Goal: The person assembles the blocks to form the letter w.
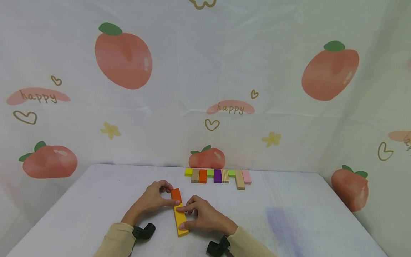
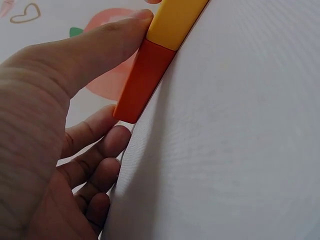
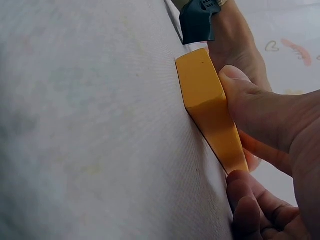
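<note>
An orange block (image 1: 176, 195) and a longer yellow block (image 1: 181, 220) lie end to end on the white table, the orange one farther away. My left hand (image 1: 151, 198) holds the orange block, thumb by the seam and a fingertip at its far end, as the left wrist view shows. Over the yellow block, my right hand (image 1: 208, 218) has its thumb near the close end and its index finger near the seam. In the right wrist view the thumb presses the side of the yellow block (image 3: 200, 77), and the other fingers curl beside it.
Toward the back edge of the table (image 1: 289, 192) stands a row of several coloured blocks, among them a purple block (image 1: 217, 176), a long tan block (image 1: 239, 180) and a pink block (image 1: 246, 177). A fruit-printed curtain (image 1: 179, 71) hangs behind.
</note>
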`<control>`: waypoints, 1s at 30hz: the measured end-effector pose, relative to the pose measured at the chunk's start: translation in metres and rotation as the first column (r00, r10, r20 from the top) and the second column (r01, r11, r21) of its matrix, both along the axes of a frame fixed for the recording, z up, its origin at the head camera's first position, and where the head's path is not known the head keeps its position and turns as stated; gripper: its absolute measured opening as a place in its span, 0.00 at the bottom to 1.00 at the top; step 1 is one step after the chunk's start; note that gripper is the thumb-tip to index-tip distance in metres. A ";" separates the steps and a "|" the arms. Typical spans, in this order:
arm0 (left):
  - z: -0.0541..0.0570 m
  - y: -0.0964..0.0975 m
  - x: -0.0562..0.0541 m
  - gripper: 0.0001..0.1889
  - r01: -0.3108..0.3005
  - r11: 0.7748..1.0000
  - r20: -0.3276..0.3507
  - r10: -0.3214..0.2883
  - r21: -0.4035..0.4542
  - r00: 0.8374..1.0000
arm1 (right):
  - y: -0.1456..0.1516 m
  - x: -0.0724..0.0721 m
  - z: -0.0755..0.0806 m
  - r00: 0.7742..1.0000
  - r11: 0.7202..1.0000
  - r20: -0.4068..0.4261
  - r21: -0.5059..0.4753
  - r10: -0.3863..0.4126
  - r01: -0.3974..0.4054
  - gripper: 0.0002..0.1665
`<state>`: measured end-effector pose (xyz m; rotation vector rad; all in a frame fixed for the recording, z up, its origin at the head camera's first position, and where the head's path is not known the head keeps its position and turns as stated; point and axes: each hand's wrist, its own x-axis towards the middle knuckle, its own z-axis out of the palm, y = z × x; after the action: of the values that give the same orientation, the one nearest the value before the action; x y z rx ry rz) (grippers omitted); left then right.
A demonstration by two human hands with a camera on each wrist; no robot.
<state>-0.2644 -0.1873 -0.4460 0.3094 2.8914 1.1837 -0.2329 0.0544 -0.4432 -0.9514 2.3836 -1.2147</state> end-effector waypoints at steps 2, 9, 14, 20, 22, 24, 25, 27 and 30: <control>0.000 0.000 0.000 0.28 0.000 1.000 0.008 0.000 0.001 1.000 | 0.000 0.000 0.000 1.000 1.000 0.003 -0.002 -0.003 0.003 0.27; 0.000 -0.001 0.000 0.29 0.000 1.000 0.016 0.000 -0.001 1.000 | 0.001 0.000 0.002 0.999 1.000 0.035 -0.023 -0.008 0.009 0.27; 0.001 -0.001 0.001 0.29 -0.002 1.000 0.027 0.002 0.003 1.000 | 0.003 -0.001 0.001 0.998 0.998 0.067 -0.054 -0.011 0.014 0.26; 0.003 0.000 0.001 0.29 0.002 1.000 0.029 -0.003 0.010 1.000 | 0.007 -0.006 -0.001 0.998 0.994 0.066 -0.107 0.000 0.007 0.22; 0.003 -0.001 0.001 0.29 0.004 1.000 0.030 -0.004 0.018 1.000 | 0.008 -0.008 -0.002 0.998 0.991 0.069 -0.137 0.004 0.005 0.20; 0.003 -0.002 0.001 0.29 0.004 1.000 0.029 -0.005 0.024 1.000 | 0.009 -0.010 -0.002 0.997 0.986 0.078 -0.166 0.006 0.007 0.17; 0.003 -0.002 0.001 0.29 0.008 1.000 0.029 -0.008 0.030 1.000 | 0.009 -0.011 -0.003 0.996 0.984 0.094 -0.178 0.004 0.013 0.16; 0.003 -0.003 0.001 0.29 0.017 0.999 0.024 -0.018 0.039 1.000 | 0.011 -0.013 -0.003 0.992 0.979 0.129 -0.200 -0.008 0.034 0.14; 0.005 -0.005 0.001 0.30 0.041 0.999 0.010 -0.041 0.035 0.999 | 0.016 -0.017 -0.002 0.985 0.972 0.163 -0.213 -0.063 0.098 0.13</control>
<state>-0.2634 -0.1918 -0.4413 0.3602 2.8435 1.2267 -0.2496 0.0700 -0.4457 -0.7937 2.2188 -1.5501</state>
